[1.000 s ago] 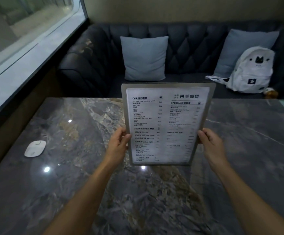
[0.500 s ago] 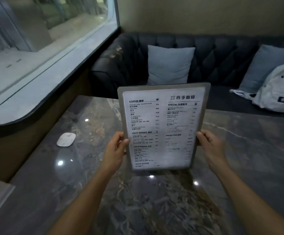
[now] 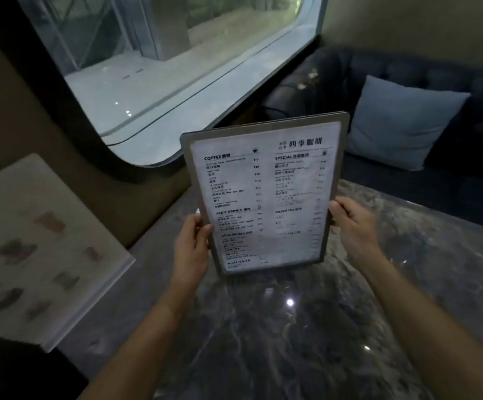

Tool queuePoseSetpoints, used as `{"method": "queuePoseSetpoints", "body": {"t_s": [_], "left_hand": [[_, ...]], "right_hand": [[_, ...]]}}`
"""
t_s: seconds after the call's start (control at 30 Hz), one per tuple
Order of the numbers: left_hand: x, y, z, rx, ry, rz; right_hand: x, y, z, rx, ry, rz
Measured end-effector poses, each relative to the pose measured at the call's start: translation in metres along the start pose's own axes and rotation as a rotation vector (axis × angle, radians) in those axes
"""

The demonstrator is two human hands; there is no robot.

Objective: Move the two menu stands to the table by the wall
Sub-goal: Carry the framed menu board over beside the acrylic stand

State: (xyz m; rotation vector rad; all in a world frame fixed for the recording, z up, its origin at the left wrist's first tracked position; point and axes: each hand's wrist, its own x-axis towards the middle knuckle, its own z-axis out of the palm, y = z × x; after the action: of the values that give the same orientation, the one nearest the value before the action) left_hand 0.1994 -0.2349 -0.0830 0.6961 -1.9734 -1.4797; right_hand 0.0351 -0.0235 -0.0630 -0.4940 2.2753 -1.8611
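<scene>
A grey-framed menu stand with a white printed drinks list is held upright above the dark marble table. My left hand grips its lower left edge and my right hand grips its right edge. The stand tilts slightly to the left, its bottom edge above the tabletop. A second, pale menu board with faint pictures appears at the left, blurred, beside the table's left edge.
A large window runs along the wall at the left and back. A dark tufted sofa with a light blue cushion stands behind the table at the right.
The view has swung left: the window now fills the upper left and the backpack has left the frame. The pale menu board has come into view. Both hands keep hold of the menu stand.
</scene>
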Motion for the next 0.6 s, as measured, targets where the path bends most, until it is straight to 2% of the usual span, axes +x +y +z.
{"method": "queuePoseSetpoints", "body": {"t_s": [0.3, 0.6], "left_hand": [[0.027, -0.034, -0.063, 0.046, 0.212, -0.023], [0.059, -0.061, -0.090, 0.179, 0.356, -0.055]], "right_hand": [[0.058, -0.010, 0.112, 0.130, -0.166, 0.018], [0.109, -0.016, 0.175, 0.162, -0.285, 0.017]]}}
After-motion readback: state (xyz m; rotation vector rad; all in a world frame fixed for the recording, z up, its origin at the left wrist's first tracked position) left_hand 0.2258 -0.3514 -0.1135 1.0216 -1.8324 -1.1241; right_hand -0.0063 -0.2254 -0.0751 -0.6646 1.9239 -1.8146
